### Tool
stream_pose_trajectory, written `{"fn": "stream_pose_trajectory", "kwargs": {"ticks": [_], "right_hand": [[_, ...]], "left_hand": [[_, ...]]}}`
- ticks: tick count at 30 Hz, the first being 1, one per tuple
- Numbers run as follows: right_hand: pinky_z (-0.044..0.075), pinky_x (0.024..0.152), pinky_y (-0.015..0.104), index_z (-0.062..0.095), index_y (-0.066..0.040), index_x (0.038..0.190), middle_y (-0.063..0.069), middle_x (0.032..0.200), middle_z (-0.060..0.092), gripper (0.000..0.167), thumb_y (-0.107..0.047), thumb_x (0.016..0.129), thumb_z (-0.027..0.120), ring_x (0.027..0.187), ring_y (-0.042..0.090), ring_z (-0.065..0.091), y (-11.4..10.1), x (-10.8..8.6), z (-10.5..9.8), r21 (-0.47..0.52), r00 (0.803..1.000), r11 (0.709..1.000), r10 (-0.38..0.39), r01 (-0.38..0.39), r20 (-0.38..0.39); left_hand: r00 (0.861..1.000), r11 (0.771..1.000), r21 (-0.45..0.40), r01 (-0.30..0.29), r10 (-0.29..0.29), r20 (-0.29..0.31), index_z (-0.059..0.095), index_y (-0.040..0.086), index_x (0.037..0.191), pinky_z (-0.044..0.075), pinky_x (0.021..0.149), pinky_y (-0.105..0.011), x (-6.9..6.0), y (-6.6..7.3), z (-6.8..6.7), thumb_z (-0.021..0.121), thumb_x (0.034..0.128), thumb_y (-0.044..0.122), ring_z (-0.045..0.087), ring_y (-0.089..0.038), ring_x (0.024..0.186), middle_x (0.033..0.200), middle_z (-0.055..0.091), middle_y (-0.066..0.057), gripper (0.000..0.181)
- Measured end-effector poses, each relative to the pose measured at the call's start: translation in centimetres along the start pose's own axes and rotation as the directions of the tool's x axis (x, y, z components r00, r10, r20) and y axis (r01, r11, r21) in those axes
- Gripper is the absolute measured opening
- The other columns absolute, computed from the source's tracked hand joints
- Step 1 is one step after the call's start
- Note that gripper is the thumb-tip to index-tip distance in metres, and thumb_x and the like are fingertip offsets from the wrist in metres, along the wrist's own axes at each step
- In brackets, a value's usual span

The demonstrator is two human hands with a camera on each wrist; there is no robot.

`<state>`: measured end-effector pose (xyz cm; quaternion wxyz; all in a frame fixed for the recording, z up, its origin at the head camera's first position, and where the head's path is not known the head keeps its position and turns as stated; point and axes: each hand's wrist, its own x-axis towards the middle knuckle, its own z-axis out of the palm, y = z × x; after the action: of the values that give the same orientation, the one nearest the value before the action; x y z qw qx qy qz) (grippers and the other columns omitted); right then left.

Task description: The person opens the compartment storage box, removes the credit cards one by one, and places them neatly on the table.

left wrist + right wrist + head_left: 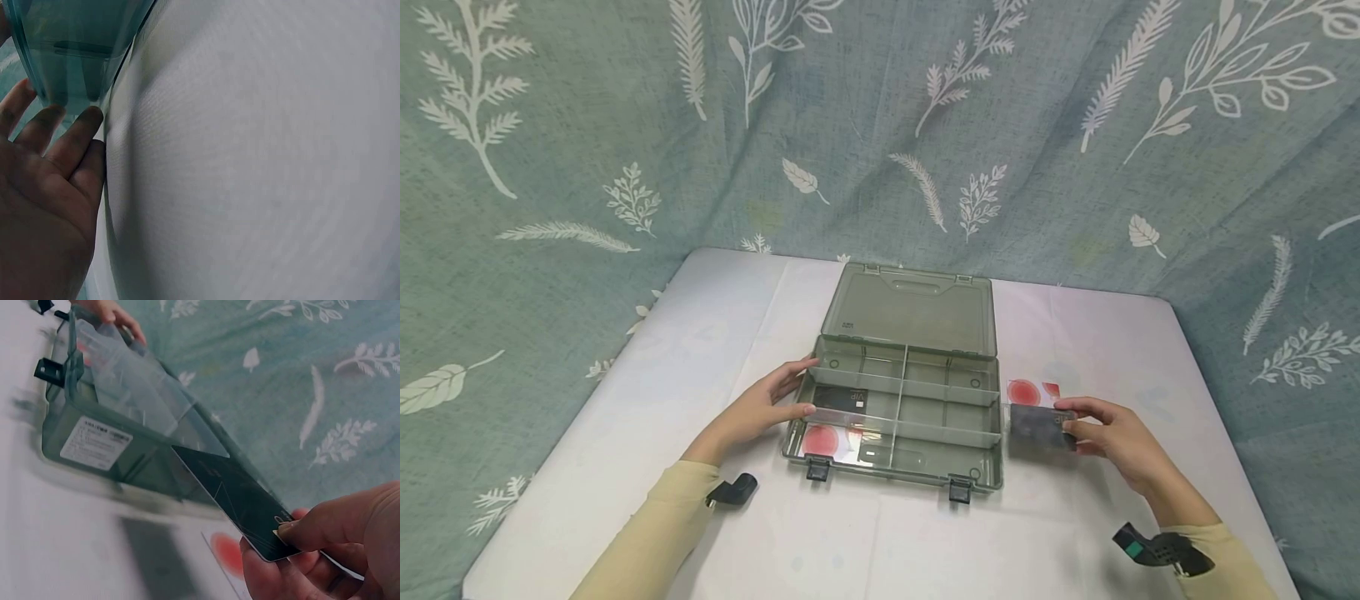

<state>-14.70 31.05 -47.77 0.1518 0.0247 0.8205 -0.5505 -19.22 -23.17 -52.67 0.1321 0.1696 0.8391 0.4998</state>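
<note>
A black card [1036,427] with "VIP" lettering is pinched between the thumb and fingers of my right hand [1112,433], raised above the table just right of the box. In the right wrist view the card [234,500] tilts toward the box wall. My left hand [767,404] rests its fingers against the left side of the open, translucent green box [950,412]. Inside, another black VIP card [838,398] lies in the middle left compartment. A white card with a red circle [822,440] lies in the front left compartment.
The box lid [913,308] is folded back flat. A white and red card [1024,391] lies on the white tablecloth [760,533], partly behind the held card. Two black latches [959,490] stick out in front. A patterned curtain [865,125] hangs behind.
</note>
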Motion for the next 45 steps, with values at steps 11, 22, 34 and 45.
{"fn": "stream_pose_trajectory", "kwargs": {"ticks": [11, 22, 34, 45], "right_hand": [[0.061, 0.073, 0.03, 0.059, 0.004, 0.136, 0.01, 0.111, 0.054, 0.041, -0.013, 0.1, 0.064, 0.087, 0.016, 0.06, 1.5, 0.4, -0.3, -0.004, 0.999, 0.999, 0.037, -0.037, -0.016], [0.06, 0.071, 0.027, 0.061, 0.004, 0.133, 0.01, 0.106, 0.053, 0.04, -0.013, 0.098, 0.066, 0.09, 0.017, 0.057, 3.0, 1.1, 0.0, -0.032, 0.994, 0.995, 0.094, -0.096, -0.054], [0.059, 0.064, 0.025, 0.066, 0.004, 0.127, 0.013, 0.105, 0.057, 0.036, -0.009, 0.093, 0.07, 0.085, 0.017, 0.057, 3.5, 1.8, 1.0, -0.136, 0.99, 0.987, 0.063, -0.08, -0.126], [0.052, 0.054, 0.025, 0.069, 0.003, 0.118, 0.013, 0.097, 0.061, 0.032, -0.007, 0.088, 0.076, 0.075, 0.018, 0.056, 2.6, 2.0, 1.9, -0.328, 0.981, 0.944, -0.039, -0.027, -0.192]], "left_hand": [[1.0, 1.0, 0.0, 0.009, -0.009, -0.002, 0.036, 0.029, 0.158, 0.026, 0.121, -0.056, 0.0, 0.0, 0.0, 0.076, 0.0929, 0.034, 0.032, -0.041, 0.148, 0.167, 0.025, -0.004, 0.077], [1.0, 1.0, -0.006, 0.006, -0.006, 0.0, 0.036, 0.028, 0.158, 0.026, 0.121, -0.057, 0.0, 0.0, 0.0, 0.076, 0.0932, 0.033, 0.031, -0.042, 0.148, 0.167, 0.026, -0.004, 0.077], [1.0, 1.0, -0.008, 0.001, -0.001, 0.004, 0.035, 0.029, 0.158, 0.026, 0.122, -0.055, 0.0, 0.0, 0.0, 0.076, 0.0933, 0.033, 0.031, -0.041, 0.148, 0.167, 0.025, -0.004, 0.077], [1.0, 1.0, -0.013, 0.001, -0.001, 0.004, 0.036, 0.029, 0.158, 0.026, 0.122, -0.054, 0.0, 0.0, 0.0, 0.076, 0.0931, 0.033, 0.031, -0.04, 0.149, 0.167, 0.025, -0.003, 0.077]]}}
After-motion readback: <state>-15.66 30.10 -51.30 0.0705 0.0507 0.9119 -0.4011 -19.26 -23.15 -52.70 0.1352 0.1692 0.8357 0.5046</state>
